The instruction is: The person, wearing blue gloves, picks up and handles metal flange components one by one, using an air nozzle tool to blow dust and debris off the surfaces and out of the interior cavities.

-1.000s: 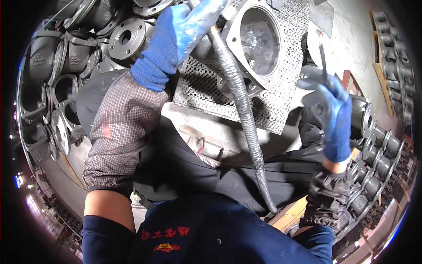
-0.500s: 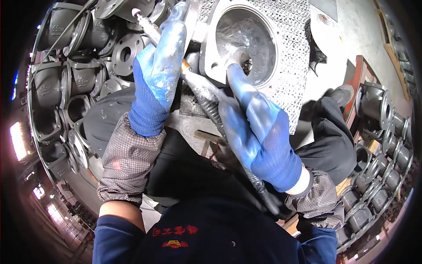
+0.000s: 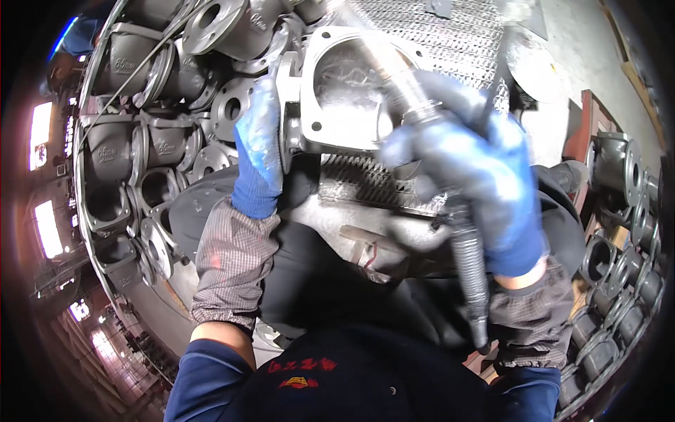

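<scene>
A grey metal casting (image 3: 344, 131) with a squarish flange and a wide round opening rests on the textured metal bench top. My left hand (image 3: 259, 144), in a blue glove, grips the side flange at the casting's left; its fingertips are partly hidden. My right hand (image 3: 478, 176), also gloved and smeared by motion, is closed round an air grinder (image 3: 418, 105) with a long shaft. That shaft slants up and left across the casting's opening. From below the hand a black ribbed hose (image 3: 470, 274) hangs down toward my lap.
Stacked grey castings (image 3: 126, 148) fill a rack on the left, close to my left arm. More castings (image 3: 610, 165) stand on the right, beyond a reddish-brown edge. The bench top (image 3: 450, 42) is a patterned metal plate. A pale round disc (image 3: 531, 67) lies at its right.
My left hand has left the grinder's shaft and now holds the casting's flange. The right hand has swung right and up with the grinder. The casting sits turned and slightly further left.
</scene>
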The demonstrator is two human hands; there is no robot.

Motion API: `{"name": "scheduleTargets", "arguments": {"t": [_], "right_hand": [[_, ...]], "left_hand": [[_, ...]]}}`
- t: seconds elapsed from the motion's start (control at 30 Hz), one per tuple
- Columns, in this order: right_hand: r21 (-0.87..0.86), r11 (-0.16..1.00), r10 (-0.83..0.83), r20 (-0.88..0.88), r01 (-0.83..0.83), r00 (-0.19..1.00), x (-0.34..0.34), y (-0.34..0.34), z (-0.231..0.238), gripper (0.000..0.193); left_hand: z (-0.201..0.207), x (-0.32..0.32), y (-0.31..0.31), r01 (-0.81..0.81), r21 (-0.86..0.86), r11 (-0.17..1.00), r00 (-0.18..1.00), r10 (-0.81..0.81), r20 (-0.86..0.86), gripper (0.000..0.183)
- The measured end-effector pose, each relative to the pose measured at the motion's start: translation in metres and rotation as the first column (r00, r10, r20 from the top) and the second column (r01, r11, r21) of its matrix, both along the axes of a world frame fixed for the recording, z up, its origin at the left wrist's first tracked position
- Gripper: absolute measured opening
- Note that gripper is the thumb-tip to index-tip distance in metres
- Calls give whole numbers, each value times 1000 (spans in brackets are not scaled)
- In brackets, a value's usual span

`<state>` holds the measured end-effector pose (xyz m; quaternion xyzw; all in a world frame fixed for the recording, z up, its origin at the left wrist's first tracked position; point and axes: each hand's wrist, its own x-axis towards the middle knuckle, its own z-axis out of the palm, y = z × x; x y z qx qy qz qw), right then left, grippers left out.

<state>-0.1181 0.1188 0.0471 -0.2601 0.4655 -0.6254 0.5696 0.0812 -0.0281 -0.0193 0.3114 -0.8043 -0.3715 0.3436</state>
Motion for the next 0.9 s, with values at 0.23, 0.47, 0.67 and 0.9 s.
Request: {"name": "scheduleTargets", "arguments": {"t": [0.23,0.47,0.67,0.9], "right_hand": [[-98,994,-36,140,50,989,-47,16,-28,60],[260,962,-100,35,87,994,-49,3,-68,42],[291,931,-103,-373,221,922,-37,-23,-128,35],[209,974,9,-423,88,906,-30,-28,-139,35]], "left_hand": [[-20,25,-8,-77,-159,984,979,105,173,37],[-34,36,-21,-185,370,911,983,175,61,38],[-15,12,-6,-143,590,795,949,278,-145,37],[-25,12,-8,-132,52,990,984,137,-114,35]]}}
